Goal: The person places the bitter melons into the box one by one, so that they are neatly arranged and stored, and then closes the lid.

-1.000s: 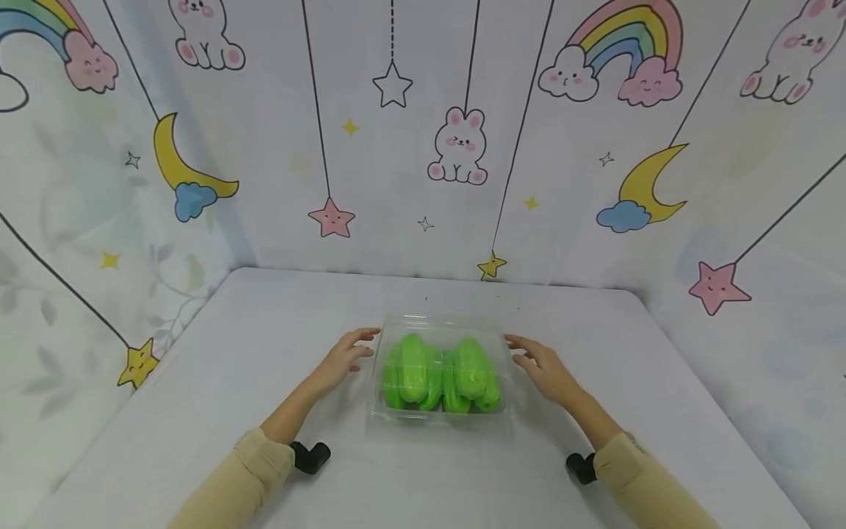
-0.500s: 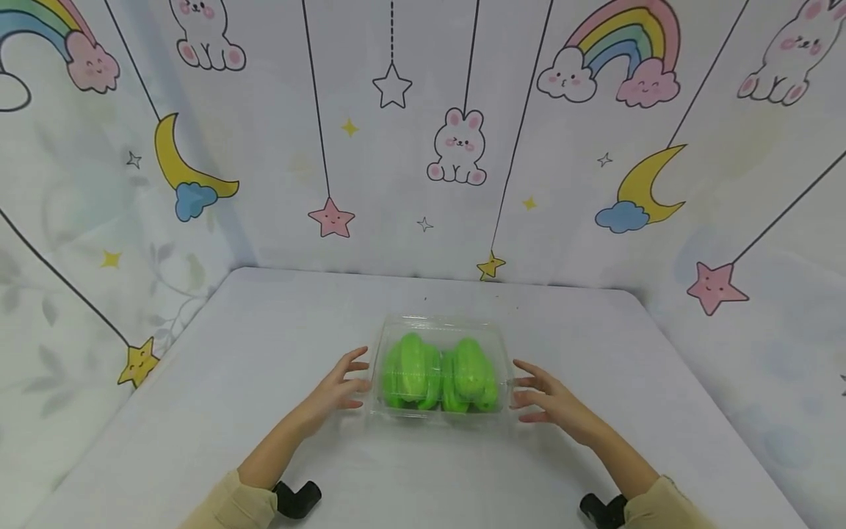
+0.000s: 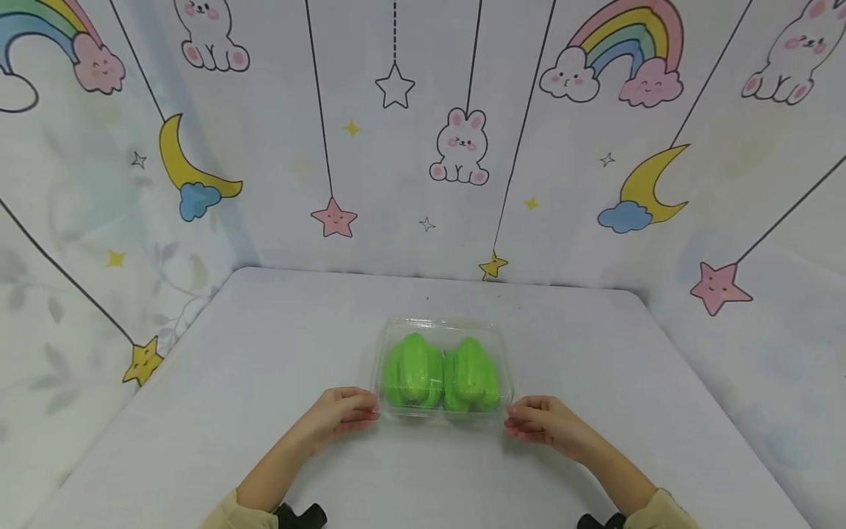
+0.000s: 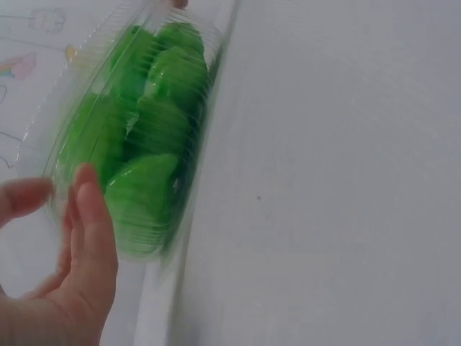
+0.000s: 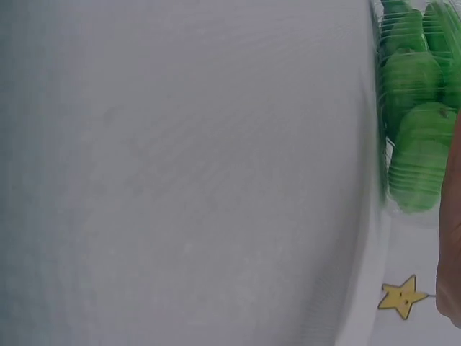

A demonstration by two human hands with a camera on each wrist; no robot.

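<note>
A clear plastic clamshell container (image 3: 436, 325) sits on the table, with several bright green, lobed, vegetable-like pieces (image 3: 415, 371) inside. At its front left corner, my left hand (image 3: 337, 417) pinches the plastic edge; the left wrist view has the thumb (image 4: 27, 198) and fingers (image 4: 92, 209) on either side of that edge. My right hand (image 3: 551, 425) holds the front right corner between thumb and bent fingers. Only a strip of the right hand (image 5: 450, 238) enters the right wrist view, its fingertips out of frame. The lid is down over the green pieces.
A white-covered table (image 3: 317, 316) spreads around the container. Behind it hangs a pale backdrop (image 3: 396, 162) printed with rabbits, moons, stars and rainbows. Black wrist mounts (image 3: 302, 516) show by the sleeves (image 3: 241, 513) at the bottom edge.
Both hands have come down from beside the container's upper sides to its front corners. Their spread fingers have drawn together onto the edge. The container has hardly shifted.
</note>
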